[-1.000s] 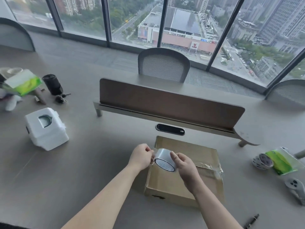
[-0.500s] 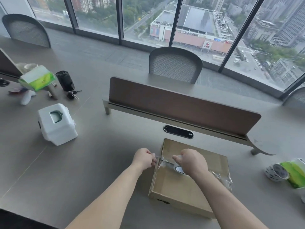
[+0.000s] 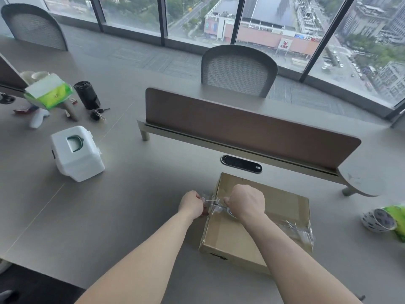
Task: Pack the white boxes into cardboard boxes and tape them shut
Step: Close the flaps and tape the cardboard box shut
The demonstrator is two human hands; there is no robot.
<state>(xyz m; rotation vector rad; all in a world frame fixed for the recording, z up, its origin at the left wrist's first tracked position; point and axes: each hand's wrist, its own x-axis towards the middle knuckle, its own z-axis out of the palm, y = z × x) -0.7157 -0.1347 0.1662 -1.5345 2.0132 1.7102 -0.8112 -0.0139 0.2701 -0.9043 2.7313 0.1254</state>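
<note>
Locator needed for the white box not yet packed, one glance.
Find the brown divider panel, then look left past its left end. The white box sits alone on the grey tabletop, nearer the camera than the black canister. It alone is white and blocky, with a dark-green handle recessed in its top.

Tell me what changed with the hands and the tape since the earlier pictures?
The right hand lowered the tape roll from above the cardboard box onto its top, near the left edge. The left hand sank too, pinching the tape end just past that edge. Both grips held; cardboard box and white box stayed put.
</note>
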